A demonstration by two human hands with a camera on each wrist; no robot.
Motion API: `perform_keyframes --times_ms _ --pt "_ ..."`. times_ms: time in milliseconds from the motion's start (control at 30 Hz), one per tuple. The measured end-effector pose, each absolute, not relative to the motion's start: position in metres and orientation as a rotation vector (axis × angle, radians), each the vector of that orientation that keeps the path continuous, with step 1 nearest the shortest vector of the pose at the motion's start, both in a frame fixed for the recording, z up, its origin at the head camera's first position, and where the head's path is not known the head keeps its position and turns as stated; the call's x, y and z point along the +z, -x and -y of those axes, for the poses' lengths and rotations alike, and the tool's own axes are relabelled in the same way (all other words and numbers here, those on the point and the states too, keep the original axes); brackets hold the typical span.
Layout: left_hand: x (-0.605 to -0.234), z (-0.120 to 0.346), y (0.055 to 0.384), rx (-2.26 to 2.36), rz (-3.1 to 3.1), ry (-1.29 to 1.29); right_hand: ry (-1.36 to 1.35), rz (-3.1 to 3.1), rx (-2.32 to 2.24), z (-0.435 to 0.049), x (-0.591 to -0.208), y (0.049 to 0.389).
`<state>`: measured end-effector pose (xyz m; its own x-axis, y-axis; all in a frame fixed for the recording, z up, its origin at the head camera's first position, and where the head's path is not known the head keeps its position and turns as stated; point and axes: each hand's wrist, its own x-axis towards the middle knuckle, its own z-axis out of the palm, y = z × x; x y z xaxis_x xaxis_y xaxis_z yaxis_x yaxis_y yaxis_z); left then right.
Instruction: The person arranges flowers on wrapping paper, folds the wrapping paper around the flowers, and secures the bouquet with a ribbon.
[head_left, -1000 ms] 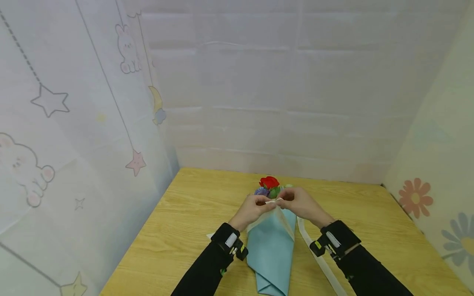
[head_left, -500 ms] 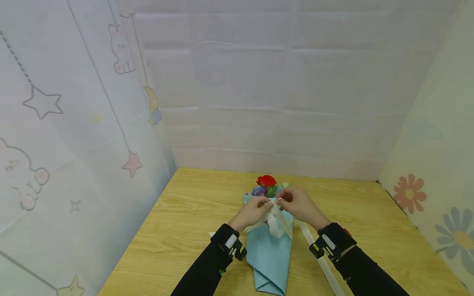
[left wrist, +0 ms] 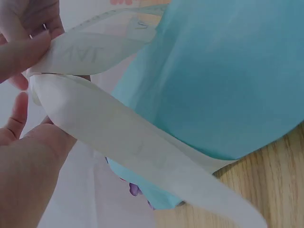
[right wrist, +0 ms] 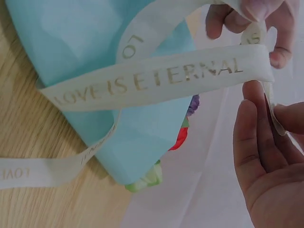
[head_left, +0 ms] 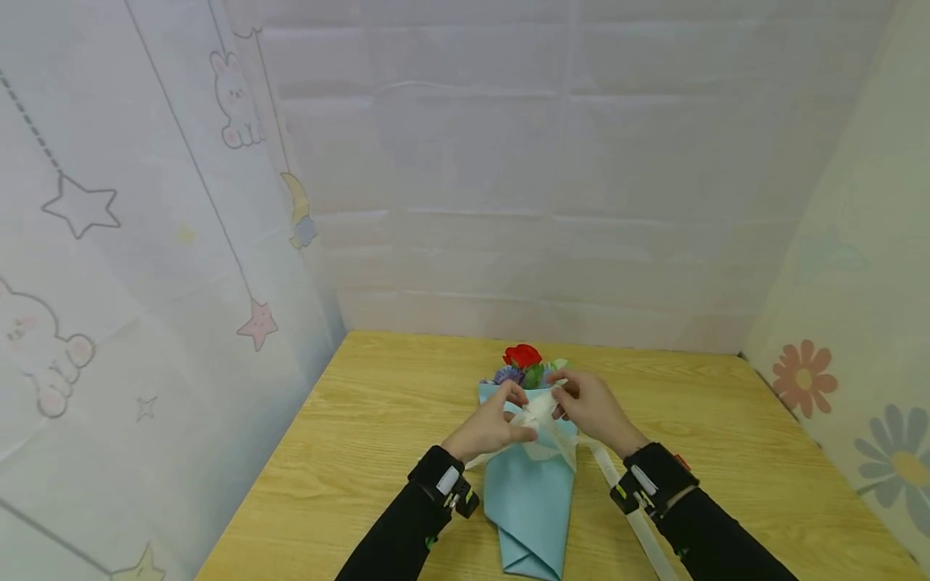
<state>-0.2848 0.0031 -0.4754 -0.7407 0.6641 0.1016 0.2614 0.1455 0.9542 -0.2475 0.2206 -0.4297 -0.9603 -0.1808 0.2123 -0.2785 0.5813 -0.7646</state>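
A bouquet wrapped in light blue paper (head_left: 529,504) lies on the table, a red rose (head_left: 521,355) and purple flowers (head_left: 508,374) at its far end. Around it runs a cream ribbon (right wrist: 156,78) lettered in gold, looped up over the front. My right hand (head_left: 596,410) pinches the ribbon between thumb and fingers above the wrap. My left hand (head_left: 485,424) is beside the loop, thumb and forefinger spread apart. In the left wrist view one finger (left wrist: 51,135) of it lies behind the ribbon band.
The wooden table (head_left: 385,420) extends on both sides of the bouquet. A long ribbon tail (head_left: 643,528) trails toward me under the right wrist. Printed wall sheets (head_left: 465,266) stand behind the table and to both sides.
Both hands pinched the ribbon close together earlier. A loop has since appeared in front of the wrap, and my left thumb and forefinger have spread apart. The view has shifted slightly right.
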Motion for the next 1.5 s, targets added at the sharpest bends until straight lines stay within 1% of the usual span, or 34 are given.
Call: perform_keyframes --times_ms 133,300,533,700,800,967,1100,1200,1367,1433,1500 --pt "-0.48 0.0 0.286 1.635 -2.19 -0.872 -0.452 2.718 1.295 -0.227 -0.433 0.247" --pt "-0.481 0.004 0.288 1.601 -2.301 -0.906 -0.524 2.775 1.24 -0.234 -0.437 0.245" --pt "-0.488 0.011 0.295 1.564 -2.354 -0.905 -0.455 2.727 1.166 -0.244 -0.439 0.241" --pt "-0.491 0.021 0.3 1.522 -2.404 -0.88 -0.421 2.653 1.16 -0.259 -0.446 0.237" --pt "-0.493 0.029 0.302 1.522 -2.413 -0.823 -0.363 2.569 1.416 -0.27 -0.451 0.234" --pt "-0.499 0.043 0.309 1.654 -2.261 -0.643 -0.311 2.275 2.009 -0.288 -0.465 0.229" --pt "-0.507 0.048 0.313 1.794 -1.999 -0.516 -0.318 2.122 2.207 -0.297 -0.477 0.227" --pt "-0.513 0.05 0.315 1.839 -1.906 -0.475 -0.289 2.248 2.155 -0.296 -0.48 0.224" --pt "-0.516 0.056 0.319 1.895 -1.931 -0.469 -0.31 2.701 1.577 -0.29 -0.476 0.223" --pt "-0.515 0.06 0.32 1.929 -1.912 -0.467 -0.3 2.755 1.384 -0.287 -0.474 0.223" --pt "-0.514 0.064 0.321 1.953 -1.872 -0.469 -0.267 2.74 1.305 -0.286 -0.472 0.222"
